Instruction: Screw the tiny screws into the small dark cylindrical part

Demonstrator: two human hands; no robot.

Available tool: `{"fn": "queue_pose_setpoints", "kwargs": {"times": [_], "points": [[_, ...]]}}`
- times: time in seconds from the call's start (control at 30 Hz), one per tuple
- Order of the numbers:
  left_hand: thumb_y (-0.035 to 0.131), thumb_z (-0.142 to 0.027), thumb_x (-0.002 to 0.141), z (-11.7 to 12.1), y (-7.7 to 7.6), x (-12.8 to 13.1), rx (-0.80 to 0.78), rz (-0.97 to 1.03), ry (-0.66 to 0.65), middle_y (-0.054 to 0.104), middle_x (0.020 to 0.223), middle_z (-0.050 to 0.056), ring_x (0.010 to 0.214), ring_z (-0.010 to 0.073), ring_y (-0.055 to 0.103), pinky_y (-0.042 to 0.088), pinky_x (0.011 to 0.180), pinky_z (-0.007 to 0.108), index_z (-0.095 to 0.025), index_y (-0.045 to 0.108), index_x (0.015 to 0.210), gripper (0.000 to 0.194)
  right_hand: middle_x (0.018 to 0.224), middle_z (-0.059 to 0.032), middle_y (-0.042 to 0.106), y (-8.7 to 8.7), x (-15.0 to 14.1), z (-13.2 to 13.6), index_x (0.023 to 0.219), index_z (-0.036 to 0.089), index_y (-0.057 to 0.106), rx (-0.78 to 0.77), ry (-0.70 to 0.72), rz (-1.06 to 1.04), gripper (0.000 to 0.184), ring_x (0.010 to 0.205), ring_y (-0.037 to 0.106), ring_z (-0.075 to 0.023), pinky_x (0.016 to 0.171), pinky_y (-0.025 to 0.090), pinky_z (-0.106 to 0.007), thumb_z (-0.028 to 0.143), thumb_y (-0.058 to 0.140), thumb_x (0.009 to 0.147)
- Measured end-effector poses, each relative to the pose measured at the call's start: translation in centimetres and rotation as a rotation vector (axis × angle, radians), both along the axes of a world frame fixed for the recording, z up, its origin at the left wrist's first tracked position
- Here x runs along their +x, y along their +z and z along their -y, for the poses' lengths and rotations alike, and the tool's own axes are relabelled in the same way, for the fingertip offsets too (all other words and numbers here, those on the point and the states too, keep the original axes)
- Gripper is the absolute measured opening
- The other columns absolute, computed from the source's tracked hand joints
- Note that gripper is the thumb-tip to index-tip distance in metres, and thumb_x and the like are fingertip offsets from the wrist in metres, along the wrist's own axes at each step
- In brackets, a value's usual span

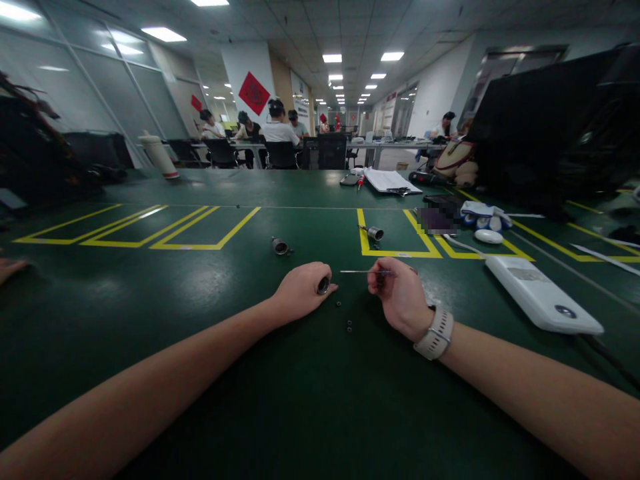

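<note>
Wrapped in my left hand is a metal cup-shaped part, its round open end facing me. My right hand, with a pale watch strap at the wrist, closes around a thin tool with a slim metal shaft. The shaft points left toward the cup-shaped part, with a gap between them. A small nut and two more nuts lie on the green table between my hands. Similar metal cups stand beyond: one behind my left hand, another at a yellow-taped box.
Yellow tape marks boxes across the table. A white device with a cable sits at right, near a white mouse and gloves. Papers and a pale bottle stand farther back. Another person's hand shows at left.
</note>
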State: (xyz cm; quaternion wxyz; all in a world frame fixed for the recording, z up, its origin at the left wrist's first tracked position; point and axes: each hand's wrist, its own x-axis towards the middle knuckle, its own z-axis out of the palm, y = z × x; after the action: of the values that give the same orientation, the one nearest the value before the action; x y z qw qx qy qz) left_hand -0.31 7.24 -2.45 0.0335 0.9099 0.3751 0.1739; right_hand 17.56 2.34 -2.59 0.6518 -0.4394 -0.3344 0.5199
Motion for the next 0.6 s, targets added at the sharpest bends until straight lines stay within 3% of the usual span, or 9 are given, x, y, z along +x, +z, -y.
{"fn": "queue_pose_setpoints", "kwargs": {"times": [0.17,0.37,0.6], "points": [[0.058,-0.035,0.075,0.0,0.3,0.2,-0.073,0.022,0.052,0.056,0.073,0.002,0.067,0.0168,0.052,0.037,0.057,0.028,-0.018,0.050,0.077,0.019,0.072,0.0005,0.060,-0.4,-0.2,-0.2,0.071,0.018,0.061,0.036,-0.066,0.164,0.011,0.072,0.054,-0.0146,0.069,0.041,-0.029,0.026,0.066,0.065],[0.051,-0.030,0.076,0.3,0.7,0.4,-0.072,-0.013,0.003,0.056,0.077,0.004,0.069,0.0182,0.052,0.041,0.059,0.030,-0.016,0.053,0.082,0.015,0.096,-0.0037,0.062,0.2,-0.9,1.0,0.092,0.020,0.062,0.125,0.240,0.774,0.016,0.090,0.056,-0.0180,0.083,0.041,-0.036,0.022,0.058,0.077],[0.046,-0.027,0.078,0.3,0.8,0.3,-0.033,-0.024,-0.075,0.055,0.080,0.006,0.075,0.0191,0.051,0.043,0.068,0.033,-0.015,0.054,0.082,0.015,0.105,-0.0060,0.059,0.3,-1.3,1.2,0.105,0.019,0.053,0.233,0.380,0.904,0.021,0.097,0.055,-0.0172,0.087,0.041,-0.035,0.022,0.042,0.088]]}}
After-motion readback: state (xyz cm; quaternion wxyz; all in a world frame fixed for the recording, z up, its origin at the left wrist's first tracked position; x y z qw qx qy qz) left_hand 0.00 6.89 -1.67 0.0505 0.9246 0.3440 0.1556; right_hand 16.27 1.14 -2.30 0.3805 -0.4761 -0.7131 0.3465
